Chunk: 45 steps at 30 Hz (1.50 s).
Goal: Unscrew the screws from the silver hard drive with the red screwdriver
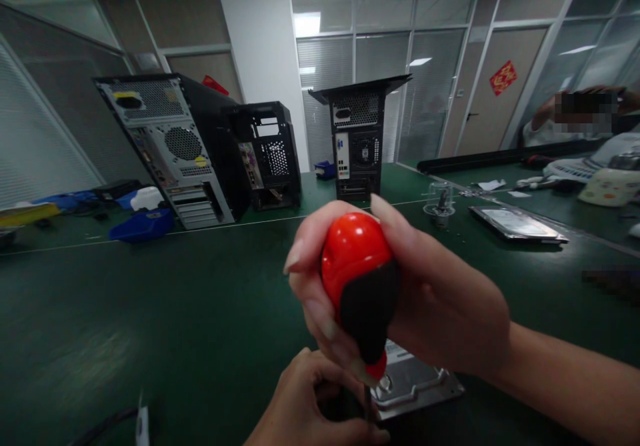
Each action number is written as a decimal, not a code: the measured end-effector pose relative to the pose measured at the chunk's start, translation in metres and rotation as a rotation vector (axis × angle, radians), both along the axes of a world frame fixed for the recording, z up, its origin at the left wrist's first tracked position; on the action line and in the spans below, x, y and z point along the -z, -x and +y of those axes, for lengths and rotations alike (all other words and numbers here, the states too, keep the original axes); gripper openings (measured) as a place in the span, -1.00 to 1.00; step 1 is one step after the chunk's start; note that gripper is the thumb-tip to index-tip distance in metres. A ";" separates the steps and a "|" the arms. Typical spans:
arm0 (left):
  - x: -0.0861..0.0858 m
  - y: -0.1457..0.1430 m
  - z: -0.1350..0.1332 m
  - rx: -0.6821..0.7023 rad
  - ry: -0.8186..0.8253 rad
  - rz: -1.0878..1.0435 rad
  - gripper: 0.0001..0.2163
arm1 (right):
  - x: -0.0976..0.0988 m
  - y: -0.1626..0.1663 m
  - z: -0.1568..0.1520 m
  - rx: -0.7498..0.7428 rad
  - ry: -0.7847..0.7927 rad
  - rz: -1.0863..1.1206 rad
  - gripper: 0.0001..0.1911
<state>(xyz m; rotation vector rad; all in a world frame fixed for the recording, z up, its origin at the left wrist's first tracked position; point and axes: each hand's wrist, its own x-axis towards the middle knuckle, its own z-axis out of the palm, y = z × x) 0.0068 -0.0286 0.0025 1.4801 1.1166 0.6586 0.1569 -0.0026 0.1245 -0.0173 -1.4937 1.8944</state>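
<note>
On the green tabletop (pixel 200 299), a silver metal hard drive (pixel 413 379) is lying below our right hand (pixel 445 293), which is gripping a red-and-black screwdriver (pixel 367 299), shaft (pixel 368 399) pointing down; our left hand (pixel 305 399), nearer the drive, is curling beside it, hold unclear.

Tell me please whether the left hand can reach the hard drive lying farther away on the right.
Probably not directly: the right hand, gripping the red-and-black screwdriver, stands between the left hand and the far hard drive.
</note>
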 end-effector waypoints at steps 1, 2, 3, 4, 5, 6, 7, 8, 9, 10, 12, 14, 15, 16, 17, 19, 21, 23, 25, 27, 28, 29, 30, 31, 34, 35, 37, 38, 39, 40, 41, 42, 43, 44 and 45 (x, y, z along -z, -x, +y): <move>0.000 0.000 0.000 -0.008 -0.018 0.001 -0.85 | -0.001 0.001 0.000 0.000 0.017 0.000 -0.68; -0.001 -0.001 0.001 -0.015 -0.028 -0.007 -0.85 | -0.002 0.002 0.000 0.003 0.035 0.005 -0.70; -0.002 -0.001 0.001 -0.014 -0.028 -0.028 -0.86 | -0.003 0.003 -0.001 0.008 0.049 0.015 -0.71; -0.003 -0.001 0.001 0.010 -0.018 -0.060 -0.87 | -0.003 0.004 -0.001 0.019 0.064 0.027 -0.70; -0.004 -0.001 0.001 0.036 -0.009 -0.097 -0.88 | -0.003 0.005 -0.001 0.029 0.075 0.038 -0.69; -0.004 -0.001 0.002 0.066 0.002 -0.127 -0.89 | -0.003 0.006 -0.001 0.038 0.086 0.047 -0.69; -0.005 -0.001 0.001 0.086 0.013 -0.146 -0.89 | -0.002 0.007 -0.001 0.040 0.092 0.055 -0.69; -0.005 0.000 0.001 0.097 0.025 -0.150 -0.89 | -0.001 0.007 0.000 0.039 0.095 0.060 -0.70; -0.005 0.000 0.001 0.102 0.040 -0.141 -0.88 | 0.001 0.007 0.000 0.033 0.089 0.064 -0.71; -0.004 0.000 0.000 0.094 0.052 -0.125 -0.87 | 0.002 0.007 0.000 0.028 0.082 0.069 -0.71; -0.001 0.001 -0.001 0.053 0.061 -0.078 -0.83 | 0.006 0.007 0.001 0.031 0.066 0.069 -0.71; 0.002 0.001 -0.001 0.006 0.056 -0.032 -0.80 | 0.008 0.006 0.001 0.059 0.050 0.062 -0.70; 0.003 0.002 -0.001 -0.007 0.057 -0.014 -0.79 | 0.008 0.006 0.000 0.077 0.043 0.060 -0.70; 0.004 0.002 -0.001 -0.006 0.059 -0.003 -0.79 | 0.007 0.006 0.000 0.097 0.037 0.058 -0.70; 0.005 0.002 -0.001 0.007 0.061 0.004 -0.79 | 0.007 0.006 0.000 0.112 0.032 0.058 -0.71; 0.006 0.003 -0.001 0.014 0.049 0.015 -0.79 | 0.006 0.006 0.000 0.116 0.013 0.057 -0.78; 0.006 0.003 -0.001 0.008 0.034 0.022 -0.79 | 0.005 0.005 0.001 0.098 -0.009 0.073 -0.77; 0.005 0.003 -0.001 0.002 0.026 0.033 -0.80 | 0.006 0.004 0.002 0.077 -0.020 0.092 -0.71; 0.003 0.003 -0.001 0.015 0.027 0.053 -0.81 | 0.007 0.002 0.004 0.066 -0.017 0.100 -0.70; 0.002 0.003 -0.001 0.032 0.042 0.072 -0.82 | 0.006 0.002 0.004 0.051 -0.020 0.100 -0.72; 0.001 0.002 -0.001 0.036 0.052 0.077 -0.82 | 0.005 0.002 0.003 0.048 -0.015 0.096 -0.74; 0.001 0.002 -0.001 0.033 0.058 0.074 -0.81 | 0.002 0.002 0.002 0.051 -0.001 0.089 -0.78; 0.001 0.002 -0.001 0.022 0.054 0.065 -0.81 | 0.000 0.003 0.001 0.060 0.022 0.077 -0.82; 0.001 0.002 -0.001 0.020 0.050 0.051 -0.81 | -0.003 0.003 -0.001 0.074 0.056 0.064 -0.85; 0.001 0.001 -0.002 0.016 0.024 -0.028 -0.84 | -0.006 0.005 -0.004 0.078 0.112 0.064 -0.82; 0.001 0.001 -0.003 0.019 0.020 -0.054 -0.85 | -0.006 0.006 -0.004 0.072 0.112 0.074 -0.79; 0.001 0.000 -0.003 0.013 0.016 -0.076 -0.86 | -0.004 0.006 -0.004 0.055 0.092 0.090 -0.71; 0.001 0.000 -0.004 0.006 0.018 -0.071 -0.86 | -0.002 0.007 -0.004 0.055 0.082 0.092 -0.68; 0.002 0.001 -0.004 0.005 0.024 -0.057 -0.85 | -0.001 0.007 -0.003 0.057 0.078 0.094 -0.65; 0.002 0.001 -0.004 -0.003 0.029 -0.042 -0.84 | 0.000 0.007 -0.003 0.055 0.074 0.096 -0.64; 0.002 0.001 -0.003 -0.011 0.032 -0.024 -0.83 | 0.001 0.007 -0.003 0.053 0.071 0.099 -0.63; 0.003 0.001 -0.003 -0.010 0.038 -0.001 -0.82 | 0.001 0.007 -0.003 0.051 0.062 0.103 -0.64; 0.003 0.002 -0.003 -0.006 0.039 0.021 -0.80 | 0.001 0.006 -0.003 0.056 0.051 0.095 -0.65; 0.003 0.002 -0.003 -0.004 0.038 0.038 -0.80 | 0.001 0.005 -0.003 0.064 0.042 0.081 -0.68; 0.003 0.002 -0.002 -0.003 0.038 0.049 -0.80 | 0.000 0.004 -0.003 0.064 0.033 0.060 -0.73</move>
